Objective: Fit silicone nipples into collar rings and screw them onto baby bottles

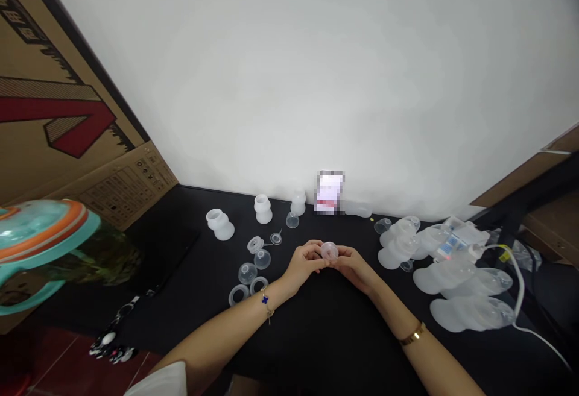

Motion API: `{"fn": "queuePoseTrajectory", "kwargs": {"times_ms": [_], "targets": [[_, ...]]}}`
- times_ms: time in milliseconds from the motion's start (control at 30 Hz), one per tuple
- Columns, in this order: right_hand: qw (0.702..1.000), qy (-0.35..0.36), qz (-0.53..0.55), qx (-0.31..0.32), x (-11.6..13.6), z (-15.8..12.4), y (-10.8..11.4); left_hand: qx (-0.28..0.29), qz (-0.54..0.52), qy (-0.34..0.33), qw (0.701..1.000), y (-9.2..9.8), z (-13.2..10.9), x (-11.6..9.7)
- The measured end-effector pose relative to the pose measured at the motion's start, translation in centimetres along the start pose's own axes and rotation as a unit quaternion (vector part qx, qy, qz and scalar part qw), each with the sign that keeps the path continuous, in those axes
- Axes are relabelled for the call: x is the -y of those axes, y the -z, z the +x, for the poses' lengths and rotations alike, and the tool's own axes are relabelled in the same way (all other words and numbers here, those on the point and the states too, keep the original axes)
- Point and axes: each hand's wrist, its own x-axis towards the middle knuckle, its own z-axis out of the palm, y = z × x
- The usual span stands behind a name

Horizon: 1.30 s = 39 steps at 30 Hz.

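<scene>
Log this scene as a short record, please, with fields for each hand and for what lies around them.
Left hand: holds a small translucent cup at its left side
Right hand: holds the same cup at its right side
Left of hands: clear rings, clear domes, frosted bottle-shaped pieces
Right of hands: frosted moulded pieces, white cable
Surface: black tabletop

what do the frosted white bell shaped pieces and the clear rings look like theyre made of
The frosted bell-shaped pieces look like soft silicone or matte plastic: milky, translucent, dull finish. The clear rings look like glossy transparent plastic, since their edges catch bright highlights, though clear silicone is possible.
</scene>
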Motion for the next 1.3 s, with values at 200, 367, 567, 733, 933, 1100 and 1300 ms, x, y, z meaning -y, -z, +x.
{"fn": "queuePoseTrajectory", "kwargs": {"times_ms": [200, 367, 567, 733, 933, 1100, 1300], "targets": [[0.999, 0.021, 0.03, -0.024, -0.82, 0.42, 0.48, -0.006, -0.011, -0.01, 1.0, -0.23, -0.1, -0.37], [0.998, 0.011, 0.029, -0.045, -0.86, 0.51, 0.48, -0.007, -0.018, 0.01, 1.0, -0.28, -0.1, -0.34], [0.998, 0.008, 0.047, -0.049, -0.46, 0.33, 0.18, 0.0, -0.029, 0.027, 0.999, -0.16, 0.03, -0.19], [0.998, 0.006, 0.041, -0.047, -0.49, 0.34, 0.17, 0.006, -0.034, 0.03, 0.999, -0.08, 0.06, -0.1], [0.999, 0.013, 0.033, -0.037, -0.77, 0.43, 0.44, 0.004, -0.036, 0.032, 0.999, -0.13, 0.0, -0.17], [0.999, 0.018, 0.025, -0.026, -0.81, 0.39, 0.48, 0.003, -0.04, 0.037, 0.999, -0.28, -0.12, -0.43], [1.0, 0.015, 0.017, -0.017, -0.4, 0.34, 0.0, 0.002, -0.049, 0.033, 0.998, -0.33, -0.1, -0.57]]}}
